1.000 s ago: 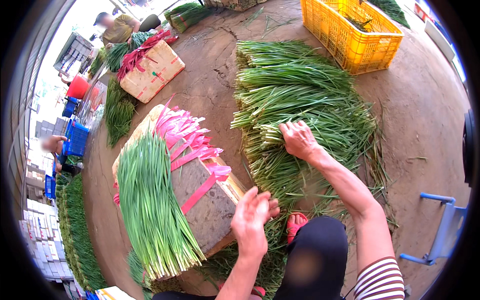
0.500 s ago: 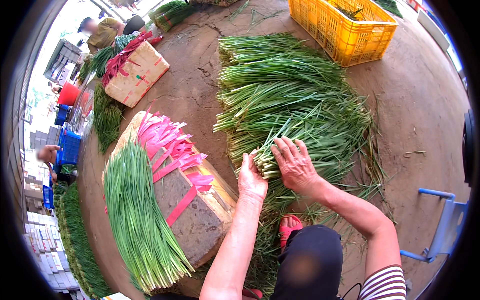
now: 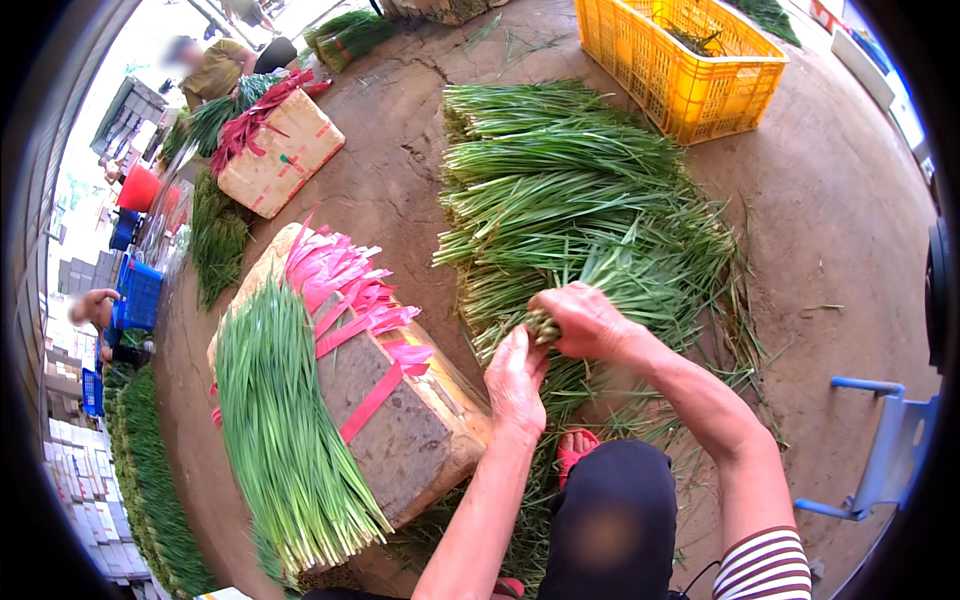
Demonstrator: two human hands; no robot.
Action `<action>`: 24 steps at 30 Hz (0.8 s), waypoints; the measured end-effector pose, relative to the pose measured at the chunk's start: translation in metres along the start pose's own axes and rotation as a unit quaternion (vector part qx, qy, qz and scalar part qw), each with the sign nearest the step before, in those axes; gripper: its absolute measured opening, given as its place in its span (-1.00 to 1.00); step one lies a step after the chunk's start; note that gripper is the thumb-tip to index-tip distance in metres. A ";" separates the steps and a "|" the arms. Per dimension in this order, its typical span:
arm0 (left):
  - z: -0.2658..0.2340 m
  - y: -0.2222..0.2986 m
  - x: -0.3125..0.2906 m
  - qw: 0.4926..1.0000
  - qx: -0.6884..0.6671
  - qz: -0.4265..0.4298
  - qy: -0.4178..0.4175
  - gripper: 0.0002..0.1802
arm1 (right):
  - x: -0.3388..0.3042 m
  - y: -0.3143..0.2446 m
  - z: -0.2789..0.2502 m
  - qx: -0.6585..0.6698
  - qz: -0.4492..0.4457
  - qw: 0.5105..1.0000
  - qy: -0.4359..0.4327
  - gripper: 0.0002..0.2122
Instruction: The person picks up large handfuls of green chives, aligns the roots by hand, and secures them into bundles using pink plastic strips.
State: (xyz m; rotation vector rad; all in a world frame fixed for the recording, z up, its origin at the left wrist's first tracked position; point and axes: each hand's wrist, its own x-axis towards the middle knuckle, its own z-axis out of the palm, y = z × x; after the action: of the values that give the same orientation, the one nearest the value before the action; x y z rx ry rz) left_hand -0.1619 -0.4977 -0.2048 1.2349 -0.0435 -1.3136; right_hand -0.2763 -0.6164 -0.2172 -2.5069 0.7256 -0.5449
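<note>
My right hand [image 3: 590,318] is closed round a bunch of garlic chives [image 3: 627,272] near its pale stem ends. The leaves fan out beyond the hand, toward the upper right. From the near side, my left hand [image 3: 514,385] meets the stem ends with its thumb and curled fingers; part of that grip is hidden. Under and beyond both hands spreads a large pile of loose chives [image 3: 560,195] on the ground. To the left, a neat sheaf of chives [image 3: 290,420] lies across a low block [image 3: 375,430] draped with pink strips [image 3: 335,270].
A yellow crate [image 3: 680,75] stands beyond the pile. At right is a blue-framed seat [image 3: 885,450]. A pale box [image 3: 282,155] with red strips sits at upper left, near another person [image 3: 215,70]. Stacked chives [image 3: 150,480] line the far left. My red-sandalled foot [image 3: 575,450] is close below.
My right hand has gone from spread fingers over the stems to a closed grip round them. The bunch is lifted and gathered tighter, and my left hand has shifted slightly right and down.
</note>
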 end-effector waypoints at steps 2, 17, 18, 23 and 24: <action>0.006 0.006 -0.031 1.000 -0.001 -0.004 -0.006 -0.61 | -0.012 0.008 -0.025 0.033 0.082 0.991 0.101 -0.68; 0.010 0.109 -0.175 0.820 -0.065 0.009 -0.569 0.03 | 0.007 -0.210 -0.213 0.294 -0.190 0.889 0.296 -0.64; 0.007 0.114 -0.180 0.814 -0.077 0.000 -0.576 0.16 | -0.001 -0.232 -0.206 0.233 -0.259 0.906 0.242 -0.63; -0.037 0.135 -0.241 0.881 -0.187 -0.043 -0.433 0.38 | -0.032 -0.313 -0.141 0.048 -0.580 0.806 0.104 -0.82; -0.046 0.136 -0.247 0.886 -0.177 -0.002 -0.428 0.41 | -0.040 -0.322 -0.127 0.046 -0.599 0.795 0.083 -0.82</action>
State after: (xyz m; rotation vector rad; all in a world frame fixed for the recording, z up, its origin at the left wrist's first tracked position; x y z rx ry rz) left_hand -0.1250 -0.3192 0.0151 0.2779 -0.4123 -1.6937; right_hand -0.2440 -0.3940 0.0490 -2.5531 -0.9712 -1.1508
